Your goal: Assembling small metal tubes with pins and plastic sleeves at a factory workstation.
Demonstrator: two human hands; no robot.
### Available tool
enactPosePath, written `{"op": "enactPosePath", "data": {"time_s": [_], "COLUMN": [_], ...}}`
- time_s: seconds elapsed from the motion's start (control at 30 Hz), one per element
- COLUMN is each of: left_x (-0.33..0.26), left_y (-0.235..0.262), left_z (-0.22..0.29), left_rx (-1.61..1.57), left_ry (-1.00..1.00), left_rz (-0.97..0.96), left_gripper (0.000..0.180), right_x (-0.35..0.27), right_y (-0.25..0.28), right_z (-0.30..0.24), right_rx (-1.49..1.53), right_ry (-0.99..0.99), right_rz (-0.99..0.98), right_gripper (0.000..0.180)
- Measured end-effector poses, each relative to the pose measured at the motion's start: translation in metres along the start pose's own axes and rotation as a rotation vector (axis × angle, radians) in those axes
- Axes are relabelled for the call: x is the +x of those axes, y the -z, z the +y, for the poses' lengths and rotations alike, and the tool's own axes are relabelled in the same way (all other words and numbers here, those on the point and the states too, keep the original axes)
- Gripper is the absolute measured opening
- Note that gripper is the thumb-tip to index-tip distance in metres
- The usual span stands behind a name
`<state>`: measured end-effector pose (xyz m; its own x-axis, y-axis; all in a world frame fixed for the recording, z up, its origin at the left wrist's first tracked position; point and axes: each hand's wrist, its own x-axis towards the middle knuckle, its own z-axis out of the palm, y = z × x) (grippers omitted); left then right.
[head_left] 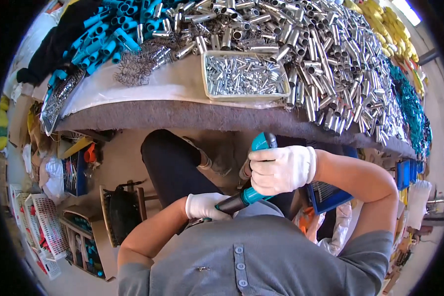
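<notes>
My right hand [280, 170], in a white glove, is wrapped around a teal plastic handle [261, 143] with a black lower section [232, 203]. A silver metal tube [244, 171] shows just left of that hand, against the handle. My left hand [204, 205], also gloved, grips the black lower end close to my chest. Both hands are below the table's front edge, over my lap.
The grey padded table [182, 114] carries a cream tray of small metal pieces [243, 75], a big heap of silver tubes [325, 49], teal handles [106, 34] and wire springs [135, 66]. White baskets [42, 222], a stool [123, 209] and a blue crate [330, 195] stand on the floor.
</notes>
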<state>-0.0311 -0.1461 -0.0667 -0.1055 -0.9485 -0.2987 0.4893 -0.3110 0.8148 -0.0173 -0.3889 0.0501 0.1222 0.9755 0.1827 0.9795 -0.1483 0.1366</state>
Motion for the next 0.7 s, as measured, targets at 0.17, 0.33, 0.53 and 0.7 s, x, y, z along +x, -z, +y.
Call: {"op": "enactPosePath", "data": {"time_s": [0.17, 0.33, 0.53, 0.7], "left_x": [-0.008, -0.016, -0.008, 0.013], "left_y": [-0.024, -0.014, -0.004, -0.022], "left_z": [0.01, 0.041, 0.037, 0.035], "left_rx": [0.736, 1.67, 1.29, 1.265], "left_ry": [-0.123, 0.032, -0.228, -0.42], "left_rz": [0.57, 1.127, 1.202, 1.096], "left_gripper": [0.028, 0.043, 0.033, 0.044], "right_x": [-0.025, -0.04, 0.0, -0.008], "right_y": [-0.013, -0.045, 0.02, 0.016], "right_z": [-0.025, -0.049, -0.038, 0.002], "right_rx": [0.764, 2.778, 0.843, 1.156], "right_ry": [-0.688, -1.302, -0.775, -1.488], "right_rz": [-0.319, 0.353, 0.654, 1.047], "right_gripper": [0.018, 0.047, 0.035, 0.027]}}
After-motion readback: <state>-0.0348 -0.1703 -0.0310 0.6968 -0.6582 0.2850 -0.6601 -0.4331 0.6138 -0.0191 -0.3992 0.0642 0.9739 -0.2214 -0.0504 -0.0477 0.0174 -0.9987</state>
